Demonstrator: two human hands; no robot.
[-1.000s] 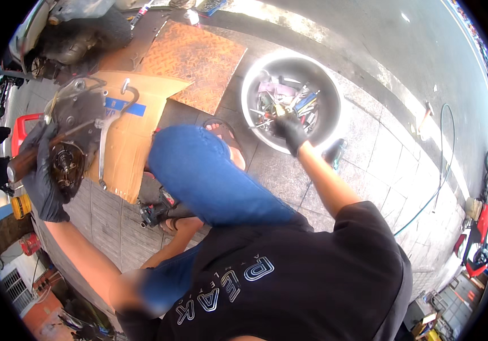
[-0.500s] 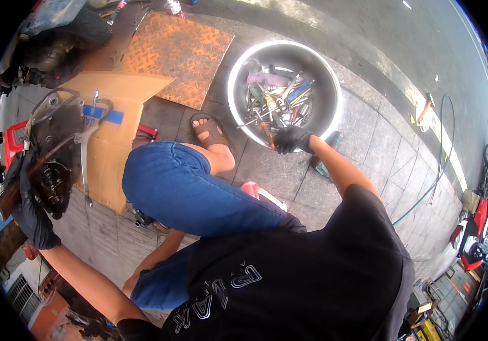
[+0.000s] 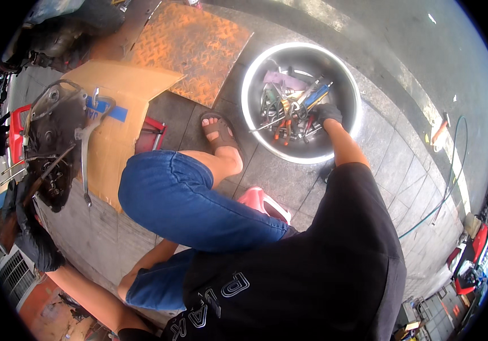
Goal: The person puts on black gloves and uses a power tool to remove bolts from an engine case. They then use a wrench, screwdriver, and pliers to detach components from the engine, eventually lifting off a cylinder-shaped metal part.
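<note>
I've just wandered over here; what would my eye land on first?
Probably the big shiny metal basin on the pavement, right of centre, with jumbled hand tools inside and the black-gloved right hand reaching in. Next, the rusty orange metal plate at the top, left of the basin. At far left, the gloved left hand holds a brown wooden-looking tool beside a dark, greasy mechanical part.
</note>
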